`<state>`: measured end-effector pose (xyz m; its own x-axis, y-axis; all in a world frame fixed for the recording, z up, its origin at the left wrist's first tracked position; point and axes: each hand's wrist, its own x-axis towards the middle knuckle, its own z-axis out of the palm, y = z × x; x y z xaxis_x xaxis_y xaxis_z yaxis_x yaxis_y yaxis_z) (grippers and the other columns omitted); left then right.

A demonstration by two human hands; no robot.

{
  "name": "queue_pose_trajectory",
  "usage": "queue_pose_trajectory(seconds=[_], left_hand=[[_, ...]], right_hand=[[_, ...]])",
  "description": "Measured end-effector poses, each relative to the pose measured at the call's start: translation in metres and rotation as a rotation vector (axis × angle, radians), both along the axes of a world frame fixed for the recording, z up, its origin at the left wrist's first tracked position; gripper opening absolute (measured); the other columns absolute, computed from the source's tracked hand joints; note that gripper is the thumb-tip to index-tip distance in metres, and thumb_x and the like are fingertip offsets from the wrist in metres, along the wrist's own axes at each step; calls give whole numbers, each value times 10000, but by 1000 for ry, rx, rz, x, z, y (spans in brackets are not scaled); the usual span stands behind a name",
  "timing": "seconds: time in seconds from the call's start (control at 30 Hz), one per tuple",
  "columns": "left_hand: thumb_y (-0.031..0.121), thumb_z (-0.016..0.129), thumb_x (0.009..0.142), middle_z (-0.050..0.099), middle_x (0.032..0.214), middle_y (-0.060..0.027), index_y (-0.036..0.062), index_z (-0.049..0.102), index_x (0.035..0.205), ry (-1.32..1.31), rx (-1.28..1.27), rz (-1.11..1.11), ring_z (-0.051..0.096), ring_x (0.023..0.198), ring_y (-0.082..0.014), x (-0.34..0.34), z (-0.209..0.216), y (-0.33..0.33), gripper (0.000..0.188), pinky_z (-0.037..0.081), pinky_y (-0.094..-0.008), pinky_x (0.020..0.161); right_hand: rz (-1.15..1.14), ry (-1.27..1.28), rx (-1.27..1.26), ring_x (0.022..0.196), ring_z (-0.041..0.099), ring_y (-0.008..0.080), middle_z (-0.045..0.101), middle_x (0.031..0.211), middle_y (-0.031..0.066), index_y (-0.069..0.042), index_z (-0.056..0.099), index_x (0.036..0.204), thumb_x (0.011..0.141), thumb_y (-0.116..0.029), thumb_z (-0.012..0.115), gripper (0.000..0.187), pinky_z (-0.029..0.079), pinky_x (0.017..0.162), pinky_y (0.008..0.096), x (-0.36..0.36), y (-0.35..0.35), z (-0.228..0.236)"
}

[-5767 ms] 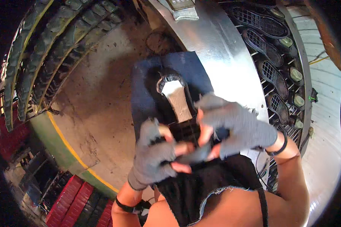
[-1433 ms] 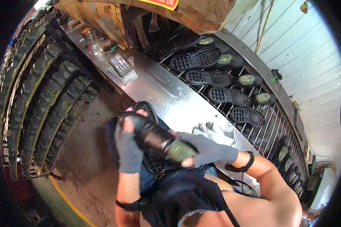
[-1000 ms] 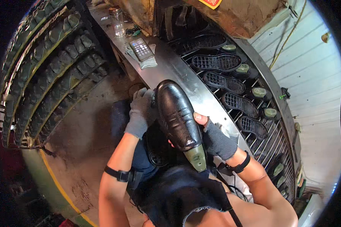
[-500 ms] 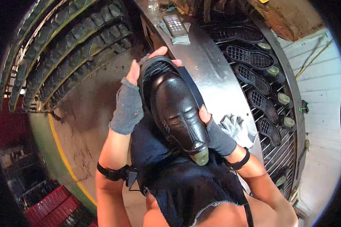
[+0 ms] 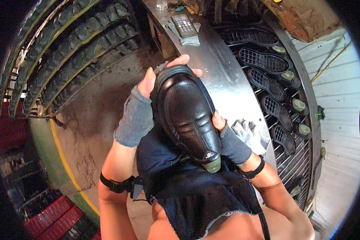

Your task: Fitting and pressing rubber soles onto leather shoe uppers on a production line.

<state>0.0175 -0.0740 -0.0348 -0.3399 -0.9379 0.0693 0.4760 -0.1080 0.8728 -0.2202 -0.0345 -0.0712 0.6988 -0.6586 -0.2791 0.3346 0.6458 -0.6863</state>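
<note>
A glossy black leather shoe rests over my dark apron, toe pointing away from me. The pale green end of a last sticks out of its opening. Around the toe curves the raised rim of a black sole, which lies beneath the shoe. My left hand, in a grey fingerless glove, is closed round the sole at the toe, fingertips over its far edge. Gloved the same way, my right hand grips the shoe's right side near the heel, thumb on top; its other fingers are hidden underneath.
A metal bench on the right carries a phone on a cloth and a white glove. Beyond it, several black soles and lasts lie on a barred rack. Tiered shelves of dark shoes stand at the far left.
The gap between sole rim and toe has narrowed, so the rim now sits close around the toe. My left hand has shifted slightly right and nearer; my right hand has barely moved.
</note>
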Motion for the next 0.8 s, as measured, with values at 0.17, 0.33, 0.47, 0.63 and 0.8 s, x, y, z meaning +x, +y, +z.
queue_pose_trajectory(seconds=[0.17, 0.33, 0.47, 0.63, 0.8], left_hand=[[661, 454, 1040, 577, 1475, -258, 48, 353, 1614, -4, 20, 39, 656, 1239, -340, -1, 9, 17, 846, 552, -448, 1051], [410, 909, 726, 600, 1447, -128, -1, 356, 1608, -331, -252, 85, 554, 1349, -205, 19, 22, 42, 1119, 420, -379, 1164], [349, 1034, 614, 610, 1424, -123, 13, 282, 1638, -326, -81, 312, 569, 1342, -233, 33, 27, 59, 1314, 429, -401, 1170], [412, 1028, 627, 570, 1468, -239, 237, 55, 1692, 158, -55, 282, 600, 1329, -376, 44, -2, 74, 1453, 518, -551, 1105], [464, 1023, 577, 555, 1473, -266, 316, 84, 1681, 276, -87, 107, 580, 1346, -401, 47, -49, 86, 1457, 505, -574, 1115]], right_hand=[[-21, 104, -12, 991, 717, 164, 740, 1175, 102, 0, 655, 1315, 1006, -671, 577, 742, 582, 907, 323, -5, 4, -5], [7, 122, -87, 929, 709, 140, 758, 1080, 93, 5, 710, 1225, 992, -643, 633, 693, 578, 845, 295, 6, -1, 16], [154, 275, -333, 733, 630, 89, 723, 801, 30, 7, 780, 995, 1014, -597, 635, 622, 488, 640, 267, 19, -7, 46], [316, 419, -415, 607, 521, 98, 609, 641, -17, -19, 739, 841, 986, -550, 706, 551, 431, 579, 289, 23, -10, 52], [-269, 597, -1123, 627, 552, 154, 552, 695, 31, -51, 695, 1022, 839, -274, 883, 344, 477, 657, 294, 15, -8, 26]])
